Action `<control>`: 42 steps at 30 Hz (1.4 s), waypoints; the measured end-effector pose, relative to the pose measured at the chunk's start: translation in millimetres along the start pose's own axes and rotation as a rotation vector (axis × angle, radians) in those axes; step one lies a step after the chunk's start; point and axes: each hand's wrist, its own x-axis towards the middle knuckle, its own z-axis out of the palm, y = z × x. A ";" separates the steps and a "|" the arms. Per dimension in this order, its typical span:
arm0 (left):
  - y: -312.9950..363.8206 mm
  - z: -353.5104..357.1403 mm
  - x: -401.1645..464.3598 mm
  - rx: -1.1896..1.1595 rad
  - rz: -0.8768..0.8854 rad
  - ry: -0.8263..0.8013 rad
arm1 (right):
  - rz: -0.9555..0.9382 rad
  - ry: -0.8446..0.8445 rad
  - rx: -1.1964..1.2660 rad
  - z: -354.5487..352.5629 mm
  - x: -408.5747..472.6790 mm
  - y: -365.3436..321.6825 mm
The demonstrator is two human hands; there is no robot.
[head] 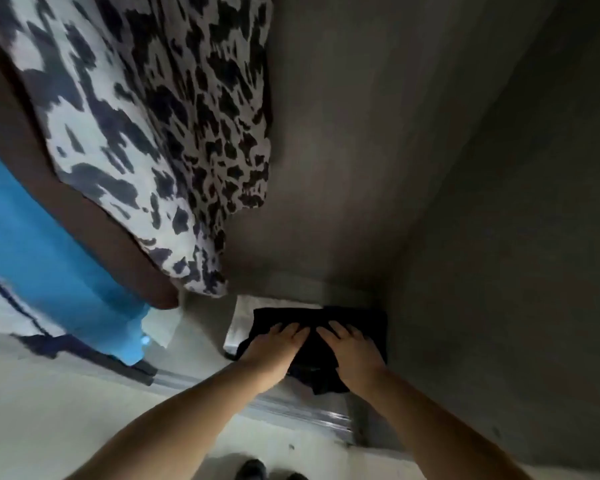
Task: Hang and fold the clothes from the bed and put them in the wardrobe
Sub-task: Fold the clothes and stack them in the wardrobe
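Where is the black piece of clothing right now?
In the head view, the black garment lies low and right of centre on the wardrobe floor, atop a white folded item, under both hands.

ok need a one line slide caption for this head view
Both hands press a folded black garment onto the wardrobe floor, beside hanging animal-print and blue clothes.

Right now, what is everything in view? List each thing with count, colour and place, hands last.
folded garment: 1, black, wardrobe floor, on the pale item
pale folded item: 1, white, under the black garment
patterned garments: 2, black-and-white, hanging upper left
brown garment: 1, hanging left
blue garment: 1, hanging far left
wardrobe wall: grey, right
left hand: flat on black garment
right hand: flat on black garment
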 end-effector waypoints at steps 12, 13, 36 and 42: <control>19.4 149.1 293.3 -0.029 0.181 0.278 | 0.332 0.348 0.022 164.7 178.1 169.9; 24.0 183.0 307.5 -0.024 0.187 0.257 | 0.358 0.367 0.021 200.2 188.0 174.8; 55.0 157.5 211.4 -0.008 0.161 -0.152 | 0.444 -0.167 0.129 160.7 117.4 112.6; 50.1 -24.3 123.3 -0.001 0.165 0.027 | 0.388 -0.038 0.090 5.1 39.3 80.6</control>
